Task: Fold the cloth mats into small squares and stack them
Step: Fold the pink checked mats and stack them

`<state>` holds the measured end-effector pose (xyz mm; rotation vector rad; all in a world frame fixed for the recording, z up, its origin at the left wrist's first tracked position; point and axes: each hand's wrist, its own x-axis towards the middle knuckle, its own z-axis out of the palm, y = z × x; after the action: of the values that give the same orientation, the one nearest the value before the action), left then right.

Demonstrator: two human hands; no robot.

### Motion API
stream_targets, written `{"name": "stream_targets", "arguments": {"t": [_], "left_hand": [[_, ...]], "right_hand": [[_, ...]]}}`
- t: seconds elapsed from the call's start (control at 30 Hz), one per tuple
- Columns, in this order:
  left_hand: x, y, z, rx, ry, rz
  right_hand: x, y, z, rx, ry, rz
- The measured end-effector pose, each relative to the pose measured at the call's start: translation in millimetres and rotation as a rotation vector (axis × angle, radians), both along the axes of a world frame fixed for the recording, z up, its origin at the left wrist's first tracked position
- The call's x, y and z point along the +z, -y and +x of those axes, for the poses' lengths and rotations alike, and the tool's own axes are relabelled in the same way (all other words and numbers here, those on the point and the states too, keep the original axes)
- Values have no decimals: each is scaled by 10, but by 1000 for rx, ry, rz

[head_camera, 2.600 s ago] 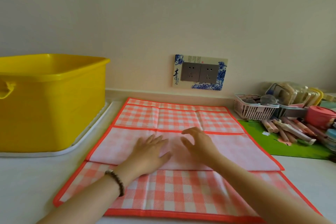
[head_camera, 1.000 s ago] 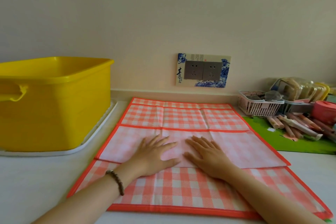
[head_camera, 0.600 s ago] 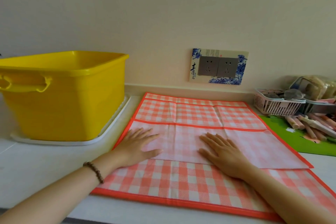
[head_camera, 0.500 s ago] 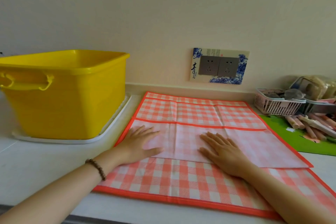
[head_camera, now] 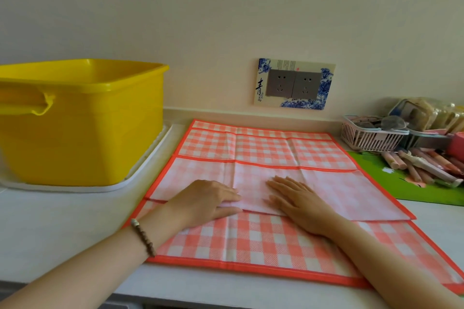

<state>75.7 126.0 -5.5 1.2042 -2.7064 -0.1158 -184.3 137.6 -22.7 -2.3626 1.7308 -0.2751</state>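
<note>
Plainly, the big yellow plastic tub (head_camera: 82, 120) stood just beside the orange-and-white checked cloth mat (head_camera: 251, 241), which lay spread on the white bench (head_camera: 62, 221) with a pale flap folded across its middle. The left hand (head_camera: 208, 202) and right hand (head_camera: 298, 204) pressed that flap, fingers straight and flat, gripping nothing. Uneven pressure could have skewed the crease; a wide rightward sweep might have knocked the pink slatted basket (head_camera: 369, 138).

You're at a home counter: decorated wall sockets (head_camera: 293, 84), yellow plastic tub (head_camera: 82, 120) left, basket (head_camera: 371, 133) of household clutter right.
</note>
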Motion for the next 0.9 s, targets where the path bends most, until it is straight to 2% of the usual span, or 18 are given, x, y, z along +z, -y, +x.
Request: {"name": "stream_targets", "arguments": {"t": [0.2, 0.33, 0.47, 0.63, 0.9], "left_hand": [[-24, 2, 8, 21, -138, -34], [23, 18, -3, 72, -208, 33], [164, 67, -1, 98, -265, 201], [419, 160, 10, 74, -154, 386], [901, 114, 15, 85, 86, 605]], "right_hand": [[57, -138, -51, 201, 19, 27], [87, -232, -218, 200, 26, 23], [212, -273, -405, 115, 74, 61], [526, -326, -595, 21, 32, 134], [962, -354, -721, 110, 158, 378]]}}
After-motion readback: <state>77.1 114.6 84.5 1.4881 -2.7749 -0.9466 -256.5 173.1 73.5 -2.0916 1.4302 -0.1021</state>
